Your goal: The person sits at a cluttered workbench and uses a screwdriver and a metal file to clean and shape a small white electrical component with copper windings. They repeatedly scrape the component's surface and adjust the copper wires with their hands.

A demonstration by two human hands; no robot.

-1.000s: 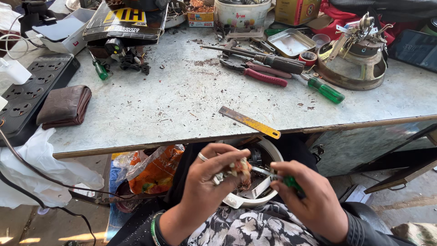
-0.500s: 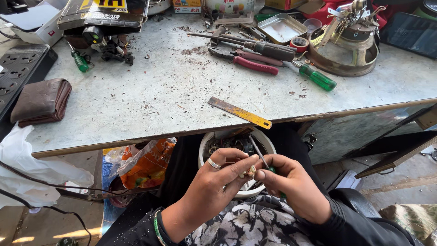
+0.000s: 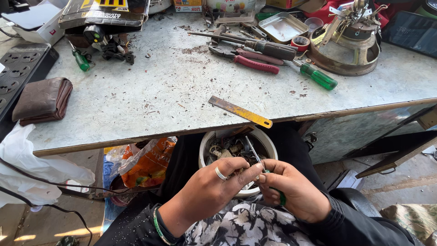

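Observation:
My right hand [image 3: 295, 191] grips a small green-handled screwdriver [image 3: 255, 156], its thin shaft pointing up and away over a white bowl [image 3: 269, 141] of metal scrap in my lap. My left hand [image 3: 214, 191], with a ring on one finger, pinches a small part at the meeting point of both hands; the part is hidden by the fingers. Both hands touch each other just in front of the bowl's near rim, below the workbench edge [image 3: 182, 132].
On the bench lie a yellow-tipped metal ruler [image 3: 240, 111], red-handled pliers [image 3: 251, 64], a green screwdriver [image 3: 317, 77], a metal tray [image 3: 282, 26], a round motor housing [image 3: 348, 43], a brown wallet [image 3: 42, 99] and a power strip [image 3: 18, 68]. An orange bag [image 3: 148, 161] sits under the bench at left.
The view has tilted down and closer. My hands stayed together over the bowl, and the screwdriver shaft now points up over the scrap.

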